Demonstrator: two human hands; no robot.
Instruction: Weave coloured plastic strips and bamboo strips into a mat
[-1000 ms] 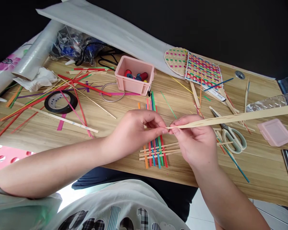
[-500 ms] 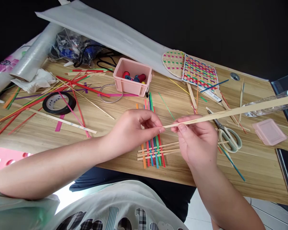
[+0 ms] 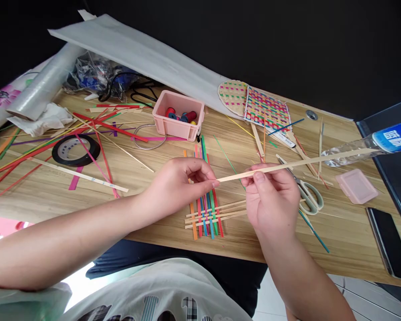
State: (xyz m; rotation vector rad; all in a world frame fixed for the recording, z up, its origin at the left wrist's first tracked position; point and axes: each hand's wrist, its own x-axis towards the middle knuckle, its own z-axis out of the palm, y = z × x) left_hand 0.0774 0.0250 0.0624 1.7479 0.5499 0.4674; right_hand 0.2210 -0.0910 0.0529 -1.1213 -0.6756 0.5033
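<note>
Between my hands a long pale bamboo strip [image 3: 304,162] is held up above the table, its far part reaching right across the view of the bottle. My left hand [image 3: 183,180] pinches its near end between thumb and fingertips. Farther along, my right hand [image 3: 272,196] grips it between thumb and fingers. Below them lies a partly woven mat [image 3: 205,218], with orange, red, blue, purple and green strips crossed by several pale ones. My hands hide part of the coloured strips' upper stretch and the right ends of the pale ones.
Scissors [image 3: 309,196] lie beside my right hand. A pink box [image 3: 177,127] of thread spools stands behind; black tape [image 3: 75,150] and loose strips spread leftward. At right are a plastic bottle [image 3: 390,137], a pink lid [image 3: 357,186] and a phone [image 3: 392,243]. Finished woven pieces [image 3: 267,109] lie at the back.
The view has shifted slightly to the right, bringing more of the bottle into sight. The strip's far end has dropped a little and turned more edge-on; both hands still grip it.
</note>
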